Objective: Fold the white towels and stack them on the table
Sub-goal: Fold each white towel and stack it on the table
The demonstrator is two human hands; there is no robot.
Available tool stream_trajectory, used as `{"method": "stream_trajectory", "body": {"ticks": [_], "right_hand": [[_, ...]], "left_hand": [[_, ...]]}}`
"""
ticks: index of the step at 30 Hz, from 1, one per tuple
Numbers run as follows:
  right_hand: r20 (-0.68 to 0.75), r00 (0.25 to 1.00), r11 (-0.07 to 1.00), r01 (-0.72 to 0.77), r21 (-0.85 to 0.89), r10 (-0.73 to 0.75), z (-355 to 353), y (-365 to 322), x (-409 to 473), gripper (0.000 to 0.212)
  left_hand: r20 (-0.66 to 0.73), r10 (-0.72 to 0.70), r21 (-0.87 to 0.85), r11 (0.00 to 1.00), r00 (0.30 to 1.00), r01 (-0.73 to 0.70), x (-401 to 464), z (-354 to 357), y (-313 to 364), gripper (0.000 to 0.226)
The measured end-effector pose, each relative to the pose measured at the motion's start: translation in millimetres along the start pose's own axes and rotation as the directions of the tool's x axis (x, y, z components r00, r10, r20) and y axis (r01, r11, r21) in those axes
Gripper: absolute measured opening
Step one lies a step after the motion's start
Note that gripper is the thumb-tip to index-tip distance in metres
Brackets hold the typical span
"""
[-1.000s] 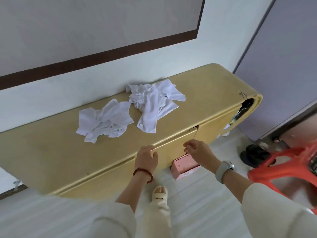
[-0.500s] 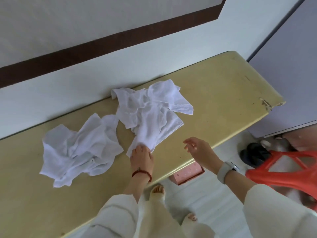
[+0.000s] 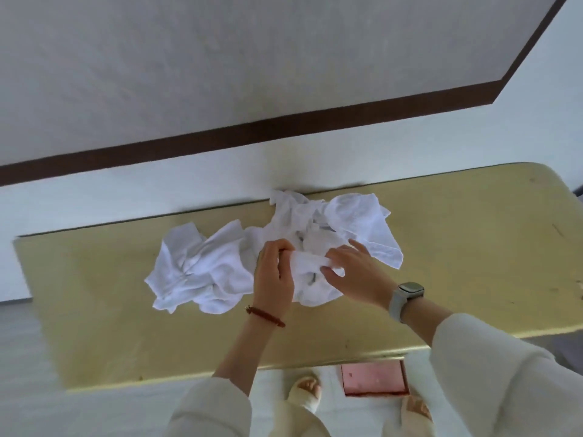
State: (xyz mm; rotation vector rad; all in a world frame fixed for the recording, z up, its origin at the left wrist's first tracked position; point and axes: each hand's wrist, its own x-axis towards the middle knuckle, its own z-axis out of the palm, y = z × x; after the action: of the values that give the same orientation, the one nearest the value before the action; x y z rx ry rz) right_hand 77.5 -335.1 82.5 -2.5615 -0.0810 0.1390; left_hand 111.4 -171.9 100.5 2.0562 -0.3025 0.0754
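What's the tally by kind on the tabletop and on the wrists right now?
White towels: 2, a left towel and a right towel, both crumpled on the table
Watches: 1, the watch, right wrist
Bracelets: 1, the bracelet, left wrist
Total: 4
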Motion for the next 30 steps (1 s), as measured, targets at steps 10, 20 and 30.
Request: {"method": "stream_trajectory", "body": {"ticks": [10,20,30], "right_hand": [[-0.278,0.961,1.000,-0.017,-0.001,0.016,-187,119,-83,0.012],[-0.622,0.759,0.934,-0.337,-0.118,0.195,-304,221,-121,0.020],[-0.683,0.722,0.958,-0.260,-0.120,0.111,-255,260,-175,0.009]], "left_hand": [[-0.049,0.035,-0.012,0.999,0.998,-0.036,-4,95,157,0.019],[0.091,0.255,0.172,0.948,0.963,-0.267,65,192,243,0.015],[0.094,0.248,0.151,0.954,0.964,-0.260,16,225,198,0.010]]}}
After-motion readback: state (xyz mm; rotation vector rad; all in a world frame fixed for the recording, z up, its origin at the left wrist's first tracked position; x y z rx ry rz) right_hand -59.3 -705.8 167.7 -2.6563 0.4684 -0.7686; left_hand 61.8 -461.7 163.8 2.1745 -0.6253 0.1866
